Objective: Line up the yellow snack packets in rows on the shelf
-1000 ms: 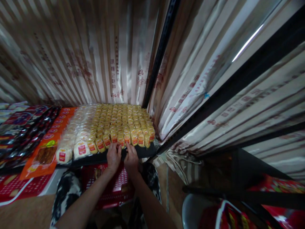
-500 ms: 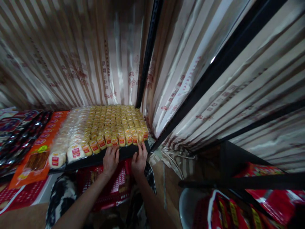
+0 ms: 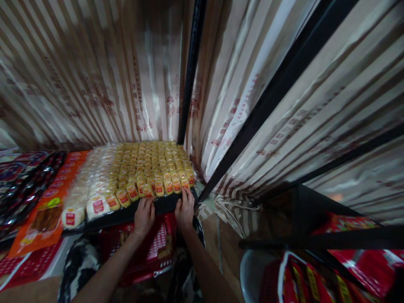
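Rows of small yellow snack packets with red labels stand packed together on a black shelf. My left hand is at the shelf's front edge, its fingers reaching forward and bent against the bottom of the front packets. The right hand has its fingers stretched toward a front packet near the right end, with the fingertips touching its face. Neither hand appears to be gripping a packet, though the left fingertips are partly hidden. White round packets with red labels fill the rows left of the yellow ones.
An orange bag and dark shiny packages lie farther left. A red basket is below the shelf. Black posts rise before striped curtains. Red packages and a pale round tub are at lower right.
The view has shifted slightly, and both hands remain at the front row. Around the left fingertips the front packets sit a little differently, with one red label less visible.
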Tool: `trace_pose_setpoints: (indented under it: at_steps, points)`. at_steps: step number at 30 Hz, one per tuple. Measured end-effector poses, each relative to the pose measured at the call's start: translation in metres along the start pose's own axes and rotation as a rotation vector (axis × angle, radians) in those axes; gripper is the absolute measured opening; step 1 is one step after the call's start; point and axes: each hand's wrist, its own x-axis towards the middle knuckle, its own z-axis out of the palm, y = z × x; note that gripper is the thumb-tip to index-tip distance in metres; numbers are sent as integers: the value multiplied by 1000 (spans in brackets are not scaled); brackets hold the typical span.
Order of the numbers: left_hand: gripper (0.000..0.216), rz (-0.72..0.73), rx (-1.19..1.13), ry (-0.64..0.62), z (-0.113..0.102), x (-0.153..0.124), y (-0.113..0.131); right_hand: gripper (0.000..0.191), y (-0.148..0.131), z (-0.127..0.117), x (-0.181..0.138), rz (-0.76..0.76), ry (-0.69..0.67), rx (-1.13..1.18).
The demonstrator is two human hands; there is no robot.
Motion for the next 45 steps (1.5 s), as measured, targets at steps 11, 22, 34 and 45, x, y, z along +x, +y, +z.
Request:
trace_pose_setpoints:
  at_steps: [11, 22, 34, 45]
  points:
    - [37, 48, 45, 109, -3, -2, 3, 52, 3, -2, 6, 9, 45, -34]
    - [38, -26, 147, 173, 0, 6, -2, 50, 4, 4, 7, 49, 71, -53]
    - [38, -3, 124, 191, 8, 9, -5, 48, 6, 5, 13, 0, 75, -57]
    - [36, -8, 116, 171, 7, 8, -6, 51, 9, 13, 8, -51, 111, -54]
